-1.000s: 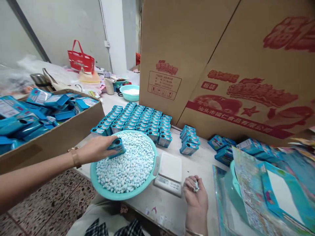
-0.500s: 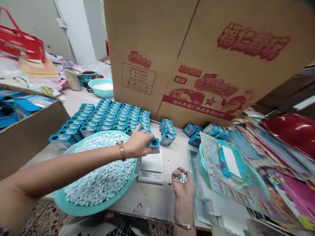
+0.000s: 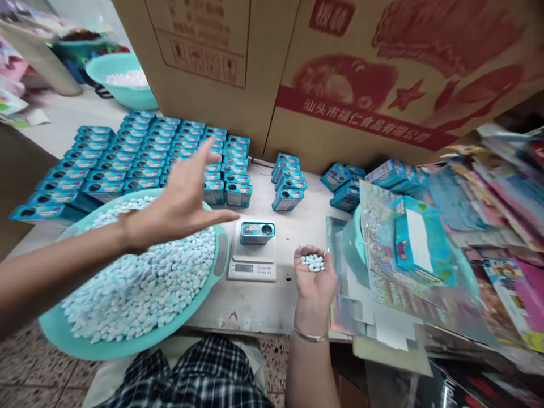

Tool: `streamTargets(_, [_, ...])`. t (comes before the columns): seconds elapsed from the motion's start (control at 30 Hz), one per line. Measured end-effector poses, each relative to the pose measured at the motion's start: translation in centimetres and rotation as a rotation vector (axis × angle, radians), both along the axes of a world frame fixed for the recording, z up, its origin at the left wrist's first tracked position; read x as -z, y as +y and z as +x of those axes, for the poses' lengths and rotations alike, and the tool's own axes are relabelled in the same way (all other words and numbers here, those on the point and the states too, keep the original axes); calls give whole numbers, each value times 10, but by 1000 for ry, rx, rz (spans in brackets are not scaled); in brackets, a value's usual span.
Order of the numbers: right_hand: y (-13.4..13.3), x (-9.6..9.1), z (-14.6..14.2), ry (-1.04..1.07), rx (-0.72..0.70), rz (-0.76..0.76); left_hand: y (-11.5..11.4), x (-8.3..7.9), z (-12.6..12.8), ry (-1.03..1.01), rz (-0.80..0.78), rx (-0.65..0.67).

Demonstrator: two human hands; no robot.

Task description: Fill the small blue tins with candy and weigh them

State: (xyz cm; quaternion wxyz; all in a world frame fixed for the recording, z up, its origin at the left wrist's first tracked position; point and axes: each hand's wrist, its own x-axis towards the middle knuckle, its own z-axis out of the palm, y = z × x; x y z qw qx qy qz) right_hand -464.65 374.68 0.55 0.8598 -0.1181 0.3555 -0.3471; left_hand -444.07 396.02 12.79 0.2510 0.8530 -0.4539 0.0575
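Blue box (image 3: 257, 233) on the scale (image 3: 252, 271) looks light, stiff; I'd pinch its ends. Left hand (image 3: 181, 198): fingers released; right hand (image 3: 313, 286): fingers cupping candies (image 3: 313, 263).

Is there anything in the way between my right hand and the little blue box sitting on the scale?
Nothing visible blocks it. Your right hand, cupping pale pellets, is to the right of the scale; only white tabletop and the scale's edge separate it from the blue box.
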Motion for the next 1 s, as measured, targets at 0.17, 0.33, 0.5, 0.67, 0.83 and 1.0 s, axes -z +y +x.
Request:
streamTargets(0.17, [-2,-6,22,13,15,-28,52,13,24,56,30,-154])
streamTargets(0.33, [-2,-15,42,-70,-65,-71,64,33,22,89,110,-111])
streamTargets(0.5, [0,-28,61,-130,-153,-125,44,34,12,130,189,-3])
streamTargets(0.67, [4,-42,75,-155,-188,-160,16,37,-2,137,236,153])
streamTargets(0.83, [8,-38,82,-126,-88,-187,-28,59,-19,130,343,239])
streamTargets(1.0, [11,-16,72,14,14,4,-59,75,-24,249,368,205])
